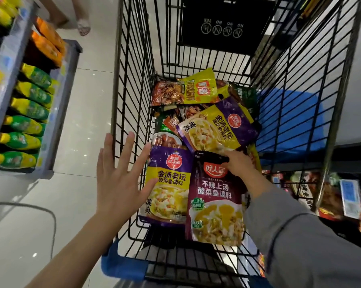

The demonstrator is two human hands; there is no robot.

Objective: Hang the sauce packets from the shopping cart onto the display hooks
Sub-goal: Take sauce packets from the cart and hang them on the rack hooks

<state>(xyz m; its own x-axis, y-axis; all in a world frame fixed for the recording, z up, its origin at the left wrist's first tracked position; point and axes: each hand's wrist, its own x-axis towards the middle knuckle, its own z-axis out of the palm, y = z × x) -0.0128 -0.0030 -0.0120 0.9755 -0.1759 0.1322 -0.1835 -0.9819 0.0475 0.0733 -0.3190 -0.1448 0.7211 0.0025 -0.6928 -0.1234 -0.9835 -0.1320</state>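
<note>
Picking from the cart: my right hand pinches the maroon packet at its 12 o'clock edge; left hand spread at 9. Next I judge: lift out, find its hang hole.

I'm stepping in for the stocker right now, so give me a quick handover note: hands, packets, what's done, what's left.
Left hand: open, fingers spread by the shopping cart side, thumb near the purple-yellow packet.
Right hand: grips the top of the maroon packet, lifted upright in the cart.
More packets lie piled in the cart's far end.
No hanging is visible here. Left: hang the maroon packet, then the others.
</note>
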